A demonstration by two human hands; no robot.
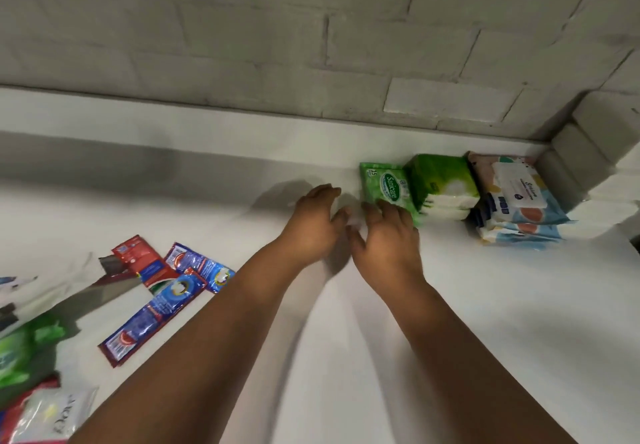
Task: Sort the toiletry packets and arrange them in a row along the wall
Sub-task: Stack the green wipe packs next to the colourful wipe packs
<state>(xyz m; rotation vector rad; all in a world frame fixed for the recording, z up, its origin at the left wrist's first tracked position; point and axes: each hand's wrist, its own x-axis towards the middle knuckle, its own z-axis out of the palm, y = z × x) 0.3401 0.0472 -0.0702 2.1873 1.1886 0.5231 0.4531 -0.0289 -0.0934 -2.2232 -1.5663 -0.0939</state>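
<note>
- Both hands reach over the white surface (450, 305) toward the wall (277, 45).
- Left hand (313, 223): fingers spread and loosely curved, palm down, holding nothing; the fingertips sit just left of the Sanicare pack (384, 185), with a gap between.
- Right hand (388, 239): fingers spread and relaxed; the fingertips lie at the near edge of the Sanicare pack, seemingly touching it, with no grip.
- The Sanicare pack, green, stands near the wall at the left end of a short row.
- Just to its right, touching it, is a green-and-white pack stack (441, 185).
- Right of that, by the corner, is a stack of wipes (516, 201) with white lids and blue and orange print.
- At the near left, well apart from the row, red and blue sachets (166, 291) lie in an overlapping heap.
- At the left edge lies a green pack (20, 353), blurred.
- In the near left corner is a clear white packet (52, 416) over something red.
</note>
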